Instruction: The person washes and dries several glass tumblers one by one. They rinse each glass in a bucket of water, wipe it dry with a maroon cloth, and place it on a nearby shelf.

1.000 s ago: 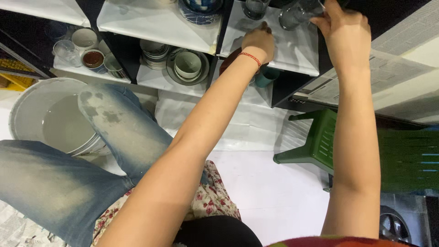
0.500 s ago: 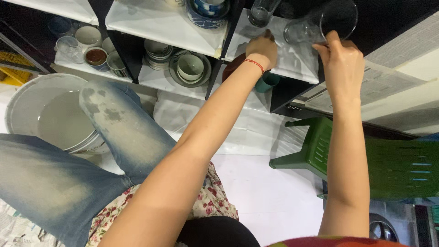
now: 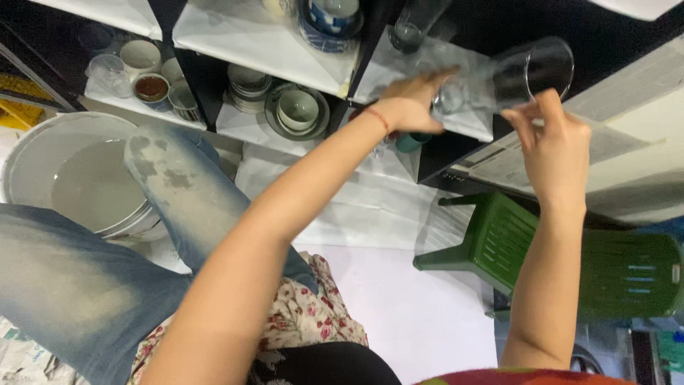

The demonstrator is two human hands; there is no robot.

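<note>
Right hand (image 3: pixel 552 146) pinched clear glass (image 3: pixel 524 71) by rim, tilted sideways above shelf (image 3: pixel 427 78); left hand (image 3: pixel 410 103) fingers apparently closed round its base, steadying.

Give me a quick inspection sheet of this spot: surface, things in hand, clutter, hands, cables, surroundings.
Surface: white-lined shelf in a dark rack.
Job's things: clear drinking glass, tipped on its side above the shelf.
Clutter: stacked bowls, small cups, blue-patterned dish.
Grip: left hand at the glass base; right hand at its rim.
Cables: nothing seen.
Surroundings: large metal basin, green plastic stool, white floor.
</note>
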